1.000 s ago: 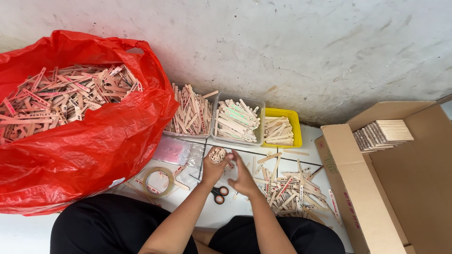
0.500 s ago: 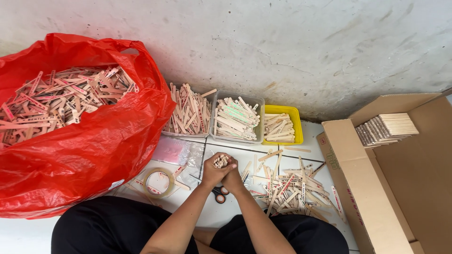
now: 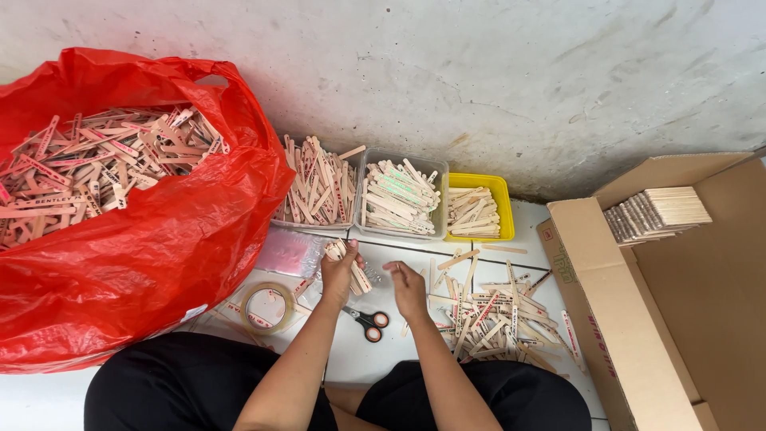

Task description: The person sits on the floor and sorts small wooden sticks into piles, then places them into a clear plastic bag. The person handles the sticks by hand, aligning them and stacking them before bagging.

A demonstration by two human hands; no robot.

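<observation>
My left hand (image 3: 339,271) is closed around a small bundle of wooden sticks (image 3: 351,263), held roughly upright with the ends fanning out past my fingers toward 12 o'clock. My right hand (image 3: 408,289) sits just beside it at 3 o'clock, fingers loosely curled, holding nothing that I can make out; whether a fingertip touches the bundle I cannot tell. Below the gap between the hands, at 6 o'clock, a pair of scissors (image 3: 367,323) with black and orange handles lies flat on the white tiled floor (image 3: 359,363). At 8 o'clock from my left hand lies a roll of tape (image 3: 266,307), flat on the floor, and a clear plastic bag (image 3: 289,254) lies at 10 o'clock. A loose heap of sticks (image 3: 491,319) is spread on the floor at 3 o'clock from my right hand. Along the wall at 12 o'clock stand three containers in a row, each holding sorted sticks: a clear tray (image 3: 315,227), a clear tub (image 3: 441,203) and a yellow tub (image 3: 503,199). A large red plastic bag (image 3: 144,263) filled with sticks occupies the 9 to 10 o'clock side. An open cardboard box (image 3: 590,271) stands at 3 o'clock, with a packed stack of sticks (image 3: 658,214) inside.
</observation>
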